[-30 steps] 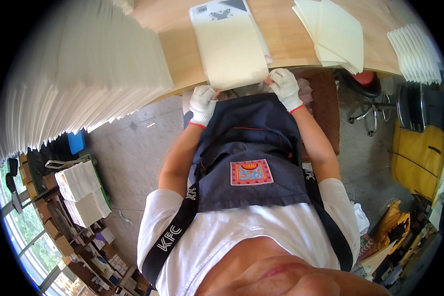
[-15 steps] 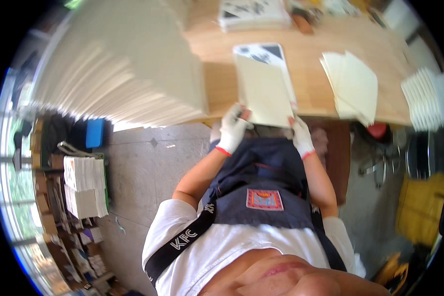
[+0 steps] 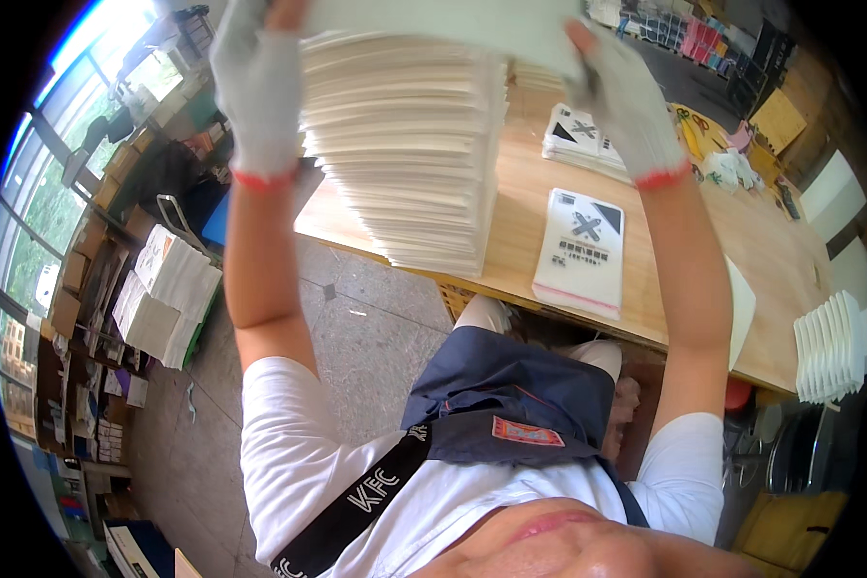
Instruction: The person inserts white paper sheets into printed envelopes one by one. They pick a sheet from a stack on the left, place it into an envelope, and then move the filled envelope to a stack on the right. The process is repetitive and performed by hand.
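Observation:
Both my gloved hands are raised at the top of the view, level with the top of a tall stack of cream sheets [image 3: 405, 154]. Between them is a pale sheet or thin bundle of sheets [image 3: 443, 17], partly cut off by the upper edge. My left hand [image 3: 257, 96] closes on its left end, with the fingertips out of view. At its right end my right hand [image 3: 628, 111] grips it, thumb on the near side. Below, a printed white pack [image 3: 580, 255] with a dark corner lies on the wooden table [image 3: 513, 231], near its front edge.
Another pile of printed packs [image 3: 578, 135] lies farther back. Scissors [image 3: 698, 123] and crumpled plastic [image 3: 732, 169] sit at the far right. Cream sheets [image 3: 742, 308] are partly behind my right arm, beside a fanned white stack [image 3: 828, 347]. Bundled papers [image 3: 164, 299] stand at left.
My hands have risen from the table's front edge to the tall stack's top, carrying the cream sheet or bundle. The printed pack it covered is now exposed. The view has shifted.

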